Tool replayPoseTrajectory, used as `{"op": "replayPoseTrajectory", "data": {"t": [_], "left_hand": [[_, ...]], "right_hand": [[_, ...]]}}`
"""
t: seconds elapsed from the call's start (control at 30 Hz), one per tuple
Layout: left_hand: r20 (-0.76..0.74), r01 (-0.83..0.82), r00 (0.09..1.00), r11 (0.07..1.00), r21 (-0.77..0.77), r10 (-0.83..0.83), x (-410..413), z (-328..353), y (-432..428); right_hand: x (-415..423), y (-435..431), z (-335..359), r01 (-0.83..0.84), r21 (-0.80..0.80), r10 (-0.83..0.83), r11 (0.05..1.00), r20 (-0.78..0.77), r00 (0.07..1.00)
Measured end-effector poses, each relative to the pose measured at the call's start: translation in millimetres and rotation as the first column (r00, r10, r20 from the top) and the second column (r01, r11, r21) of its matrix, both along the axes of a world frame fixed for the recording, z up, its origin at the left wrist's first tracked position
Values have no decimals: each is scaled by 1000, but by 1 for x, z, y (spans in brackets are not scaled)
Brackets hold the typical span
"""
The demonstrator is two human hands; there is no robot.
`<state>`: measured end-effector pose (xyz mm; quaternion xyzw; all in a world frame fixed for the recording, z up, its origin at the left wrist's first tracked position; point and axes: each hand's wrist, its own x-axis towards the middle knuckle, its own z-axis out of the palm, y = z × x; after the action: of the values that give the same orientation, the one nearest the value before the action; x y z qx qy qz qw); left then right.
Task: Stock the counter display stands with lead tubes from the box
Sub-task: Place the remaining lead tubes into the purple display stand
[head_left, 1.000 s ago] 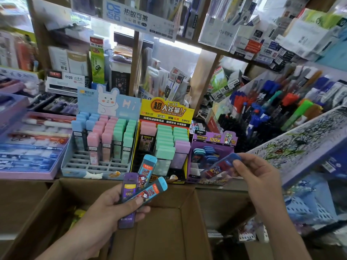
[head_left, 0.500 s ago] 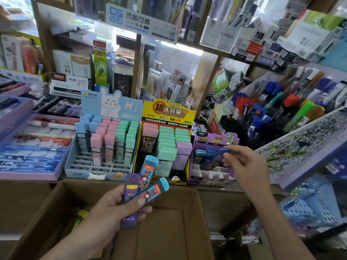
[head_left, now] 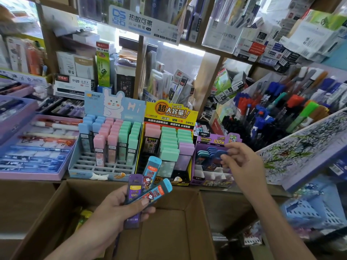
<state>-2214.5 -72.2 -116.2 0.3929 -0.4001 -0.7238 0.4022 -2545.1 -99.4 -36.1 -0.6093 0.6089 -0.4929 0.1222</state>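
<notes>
Low in the centre of the frame, the left hand [head_left: 116,209] grips three lead tubes fanned out above its fingers. A purple tube [head_left: 134,192] lies nearly upright against the palm, an upright blue tube [head_left: 151,172] rises just behind it, and a tilted blue tube [head_left: 159,191] leans right under the thumb. Their caps stand clear of the hand; the purple tube's lower end shows below the curled fingers. Right of centre, the right hand [head_left: 244,166] pinches the dark blue cap of a fourth tube [head_left: 222,153] between thumb and forefinger, its other fingers loosely curled. That tube sits in the purple stand [head_left: 216,139], among a row of caps like it. An open box [head_left: 178,231] lies beneath both hands along the bottom of the frame. Left of the purple stand sit a yellow stand [head_left: 169,113] with green and pink tubes and a blue stand [head_left: 105,166] with a rabbit card. Pens [head_left: 272,109] crowd the upper right, and a tray [head_left: 33,147] lies at the left edge.
</notes>
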Motion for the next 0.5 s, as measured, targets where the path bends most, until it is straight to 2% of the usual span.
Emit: {"op": "replayPoseTrajectory", "data": {"t": [0.17, 0.37, 0.43, 0.5], "left_hand": [[-7, -11, 1000, 1000, 6, 11, 0, -1, 0], [0, 1, 1000, 1000, 0, -1, 2, -1, 1], [-2, -4, 1000, 1000, 1, 4, 2, -1, 1], [-5, -14, 1000, 1000, -3, 14, 2, -1, 1]], "right_hand": [[1, 0, -17, 83, 2, -80, 997, -235, 969], [-1, 1, -24, 109, -80, -130, 991, -337, 932], [3, 4, -20, 125, -118, -158, 985, -339, 927], [14, 10, -17, 126, -127, -153, 984, -235, 960]]}}
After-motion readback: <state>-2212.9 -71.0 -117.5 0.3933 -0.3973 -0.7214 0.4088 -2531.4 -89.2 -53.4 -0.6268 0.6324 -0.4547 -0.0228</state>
